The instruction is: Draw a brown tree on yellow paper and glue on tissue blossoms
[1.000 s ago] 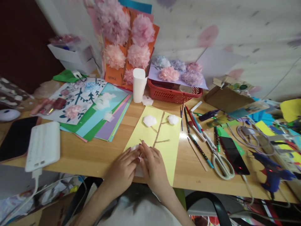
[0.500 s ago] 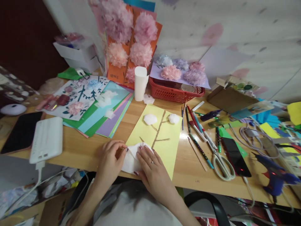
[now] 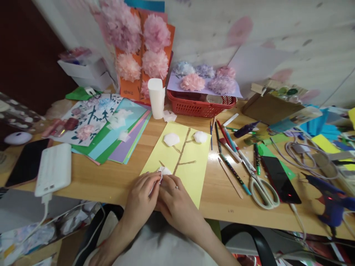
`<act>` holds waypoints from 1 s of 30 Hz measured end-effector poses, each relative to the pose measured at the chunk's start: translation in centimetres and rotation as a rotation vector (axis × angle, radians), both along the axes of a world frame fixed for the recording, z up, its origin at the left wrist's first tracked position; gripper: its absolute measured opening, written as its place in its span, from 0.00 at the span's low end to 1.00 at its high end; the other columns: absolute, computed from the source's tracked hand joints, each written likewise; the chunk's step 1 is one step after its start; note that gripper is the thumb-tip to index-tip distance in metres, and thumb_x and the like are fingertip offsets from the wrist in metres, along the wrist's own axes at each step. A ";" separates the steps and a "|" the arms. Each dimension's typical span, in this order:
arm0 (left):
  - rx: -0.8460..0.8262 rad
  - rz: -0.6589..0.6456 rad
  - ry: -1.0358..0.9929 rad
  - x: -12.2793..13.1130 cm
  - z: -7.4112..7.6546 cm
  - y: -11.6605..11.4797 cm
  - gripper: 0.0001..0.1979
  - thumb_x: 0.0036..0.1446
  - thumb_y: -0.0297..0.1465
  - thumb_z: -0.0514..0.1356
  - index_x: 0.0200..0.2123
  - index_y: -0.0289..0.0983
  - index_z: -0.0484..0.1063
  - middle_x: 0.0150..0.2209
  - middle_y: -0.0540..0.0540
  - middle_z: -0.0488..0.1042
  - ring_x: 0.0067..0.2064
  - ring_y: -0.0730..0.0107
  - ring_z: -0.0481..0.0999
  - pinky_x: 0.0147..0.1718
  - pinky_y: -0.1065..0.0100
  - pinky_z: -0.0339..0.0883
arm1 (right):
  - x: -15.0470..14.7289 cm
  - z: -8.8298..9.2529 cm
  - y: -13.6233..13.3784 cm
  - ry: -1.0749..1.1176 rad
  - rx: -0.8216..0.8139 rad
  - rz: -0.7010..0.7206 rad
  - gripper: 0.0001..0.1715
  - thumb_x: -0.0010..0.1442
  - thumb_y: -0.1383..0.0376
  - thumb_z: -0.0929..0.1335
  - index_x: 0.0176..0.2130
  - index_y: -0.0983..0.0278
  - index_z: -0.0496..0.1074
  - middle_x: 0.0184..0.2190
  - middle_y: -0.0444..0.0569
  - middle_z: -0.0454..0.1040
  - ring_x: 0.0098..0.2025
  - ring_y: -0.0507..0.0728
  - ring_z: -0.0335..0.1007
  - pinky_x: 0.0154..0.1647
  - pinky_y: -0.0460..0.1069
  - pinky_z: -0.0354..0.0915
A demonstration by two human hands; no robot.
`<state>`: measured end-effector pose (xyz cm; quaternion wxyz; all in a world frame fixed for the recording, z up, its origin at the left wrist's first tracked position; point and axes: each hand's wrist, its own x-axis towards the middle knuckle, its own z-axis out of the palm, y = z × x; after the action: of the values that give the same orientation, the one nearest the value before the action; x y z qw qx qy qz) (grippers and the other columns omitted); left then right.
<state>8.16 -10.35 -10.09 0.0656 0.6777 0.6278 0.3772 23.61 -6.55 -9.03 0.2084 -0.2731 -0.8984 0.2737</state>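
My left hand [image 3: 144,190] and my right hand [image 3: 173,195] meet at the lower edge of a yellow paper sheet [image 3: 196,177]. Between their closed fingers is a bunched piece of white tissue paper [image 3: 164,170]; only its top shows, the rest hidden by the hands. Brown branch lines [image 3: 182,152] run up the sheet. Near its top lie two white tissue puffs, one on the left [image 3: 171,139] and one on the right [image 3: 200,137].
Pens and brushes, white-handled scissors [image 3: 263,192], a phone [image 3: 280,179] and a blue glue gun [image 3: 330,199] lie right. Coloured paper [image 3: 127,146], a white power bank [image 3: 53,169] and another phone lie left. Behind stand a white roll [image 3: 156,99] and a red basket [image 3: 198,107].
The white tissue lay spread flat under both hands; now it is gathered up between the fingers. My hands have drawn together. The camera view has shifted slightly.
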 end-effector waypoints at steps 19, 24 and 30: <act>-0.095 -0.329 0.211 -3.4 -0.7 0.9 0.21 0.58 0.17 0.48 0.46 0.40 0.73 0.51 0.49 0.77 0.58 0.61 0.69 0.56 0.53 0.62 | 1.3 0.4 1.2 0.076 0.038 -0.071 0.22 0.65 0.68 0.63 0.58 0.65 0.66 0.57 0.56 0.70 0.63 0.61 0.60 0.63 0.61 0.61; -0.109 -0.119 0.086 -5.0 -1.4 0.6 0.22 0.55 0.21 0.53 0.53 0.40 0.70 0.51 0.43 0.75 0.53 0.59 0.72 0.51 0.54 0.67 | 0.7 0.1 0.3 -0.045 0.077 -0.127 0.22 0.64 0.70 0.64 0.57 0.71 0.66 0.59 0.60 0.68 0.63 0.62 0.58 0.60 0.58 0.65; -0.198 0.118 -0.048 -4.8 -0.5 1.6 0.10 0.52 0.28 0.56 0.33 0.40 0.77 0.39 0.43 0.77 0.42 0.57 0.76 0.42 0.56 0.71 | 0.1 0.7 -0.8 -0.129 0.040 -0.137 0.20 0.64 0.67 0.66 0.55 0.67 0.67 0.50 0.55 0.72 0.48 0.61 0.66 0.49 0.57 0.70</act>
<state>3.39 -8.75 -10.59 0.1249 0.6205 0.6991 0.3328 23.75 -7.40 -8.33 0.1736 -0.3467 -0.8945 0.2225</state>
